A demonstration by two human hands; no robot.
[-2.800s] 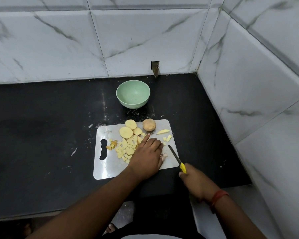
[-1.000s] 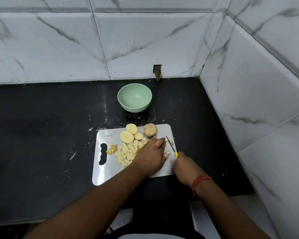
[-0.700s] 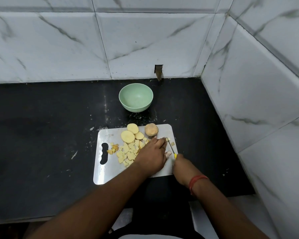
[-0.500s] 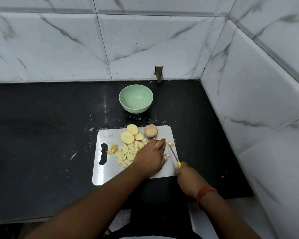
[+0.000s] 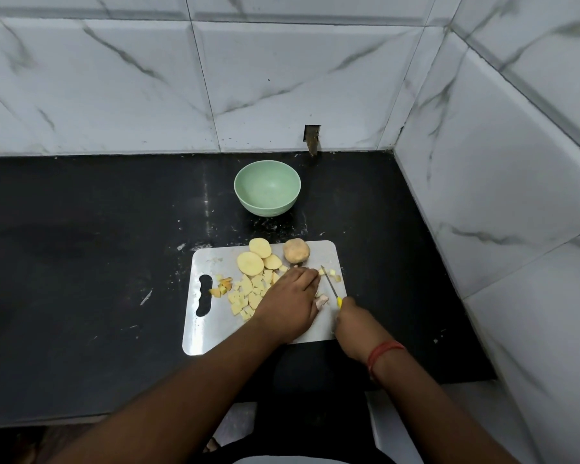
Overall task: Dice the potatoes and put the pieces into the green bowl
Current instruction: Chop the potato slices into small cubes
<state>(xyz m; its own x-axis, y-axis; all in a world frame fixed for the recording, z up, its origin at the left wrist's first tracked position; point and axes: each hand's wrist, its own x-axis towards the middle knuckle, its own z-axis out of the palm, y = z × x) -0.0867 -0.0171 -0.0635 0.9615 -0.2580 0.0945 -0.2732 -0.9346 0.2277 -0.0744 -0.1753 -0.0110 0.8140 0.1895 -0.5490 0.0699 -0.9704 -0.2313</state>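
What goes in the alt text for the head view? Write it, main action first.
A person's right hand holds a yellow-handled knife on a white cutting board, while the left hand rests by a pile of diced potato. Round slices and an uncut potato piece lie at the far edge; beyond, an empty green bowl sits on the black counter.

Bare forearms; a red thread band circles the right wrist.

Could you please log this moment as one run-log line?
stage: dicing | right hand: grips knife | left hand: on cutting board, steadying potato | green bowl: empty
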